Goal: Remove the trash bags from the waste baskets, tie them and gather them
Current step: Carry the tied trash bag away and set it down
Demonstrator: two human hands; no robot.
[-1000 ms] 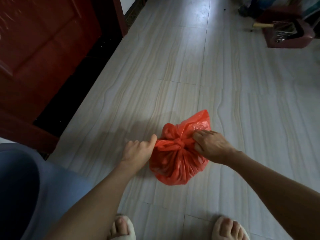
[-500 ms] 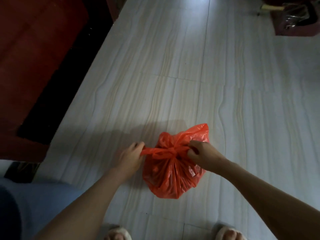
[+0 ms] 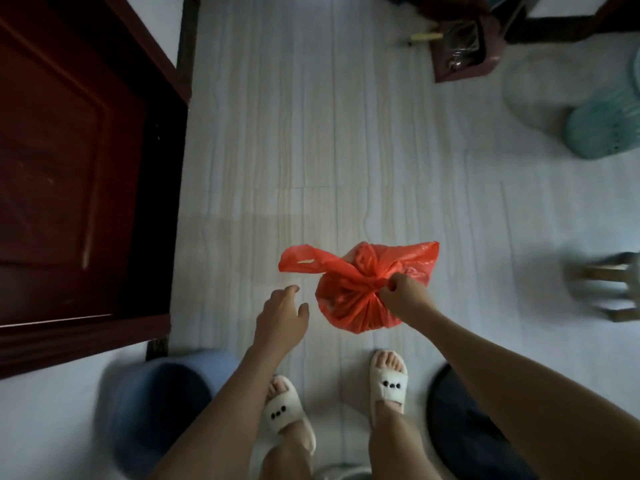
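A red plastic trash bag point(image 3: 349, 299), knotted at its top, hangs above the pale tiled floor in the middle of the head view. My right hand point(image 3: 403, 294) is closed on the knot and carries the bag. One loose handle loop sticks out to the left, the other to the upper right. My left hand point(image 3: 282, 315) hovers just left of the bag with fingers spread, touching nothing. A blue waste basket point(image 3: 156, 410) stands at the lower left beside my left foot.
A dark red wooden door point(image 3: 69, 174) fills the left side. A maroon dustpan point(image 3: 464, 50) lies at the top right, a teal basket point(image 3: 609, 126) at the right edge, a wooden stool point(image 3: 609, 289) mid right, a dark round object point(image 3: 474, 427) at the lower right.
Both hands were pulling the bag's handles tight on the floor. Now my left hand has let go, and my right hand has lifted the tied bag; the view has risen.
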